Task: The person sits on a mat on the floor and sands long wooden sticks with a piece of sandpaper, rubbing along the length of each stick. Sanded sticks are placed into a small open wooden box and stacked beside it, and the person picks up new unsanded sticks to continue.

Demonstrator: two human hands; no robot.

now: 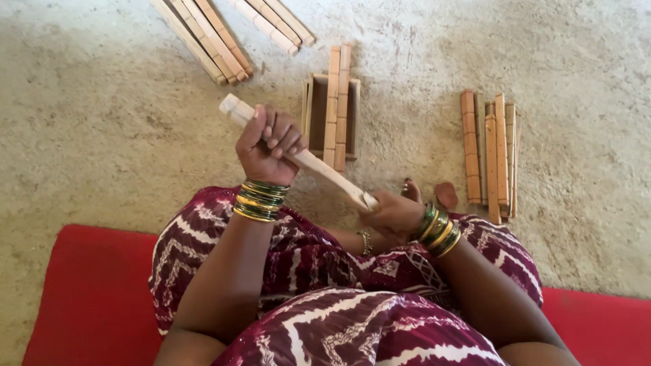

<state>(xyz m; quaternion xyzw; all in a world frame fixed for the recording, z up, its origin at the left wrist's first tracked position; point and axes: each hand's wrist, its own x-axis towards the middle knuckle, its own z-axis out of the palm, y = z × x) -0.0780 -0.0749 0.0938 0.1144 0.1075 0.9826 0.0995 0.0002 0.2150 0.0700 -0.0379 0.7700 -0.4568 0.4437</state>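
Plenty of bare, gritty concrete floor [102, 122] on the left side, nothing on it out to the frame edge. The crowded bits are up top and to the right: a bundle of pale wooden slats [203, 37] at the upper edge, a second bundle of slats [271, 24] just beside it, a small open wooden frame [316, 112] dead ahead with two strips laid lengthwise across it, and a row of darker orange-brown strips [489, 156] off to the right. A red mat [88, 291] runs under the seated person, its edge meeting the concrete.

The long pale wooden stick [319, 166] slants across the middle — upper end poking out above the left hand [266, 146], lower end down at the right hand [393, 211]. Left fingers are wrapped tight around the stick's upper part, with a short stub sticking out past the fist. Right hand is closed on the lower tip, just above the lap.

Stick looks smooth, squared-off, light raw wood. Green and gold bangles [261, 200] stack on both wrists, and the lap is covered in maroon cloth with white zigzag print [305, 271].
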